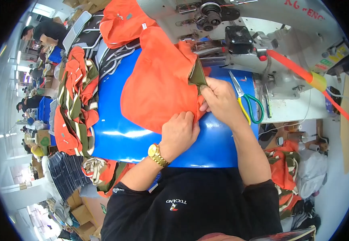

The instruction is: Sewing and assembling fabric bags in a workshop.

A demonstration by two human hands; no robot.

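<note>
A large orange fabric piece (154, 92) with an olive green lining showing at its right edge (198, 76) lies on the blue work mat (174, 152). My left hand (179, 132), with a gold watch (154, 152) on the wrist, has curled fingers gripping the lower right part of the orange fabric. My right hand (216, 98) pinches the fabric's right edge below the green lining. Beside it lie scissors (251, 107) with green and yellow handles. Under the sewing machine (262, 28) the upper end of the fabric is partly hidden.
Piles of orange and olive bag pieces lie at left (72, 104), back (122, 22) and lower right (283, 168). Black-and-grey pieces (118, 56) lie behind the mat. A red tube (291, 64) crosses the machine. At far left, several people (42, 34) work among boxes.
</note>
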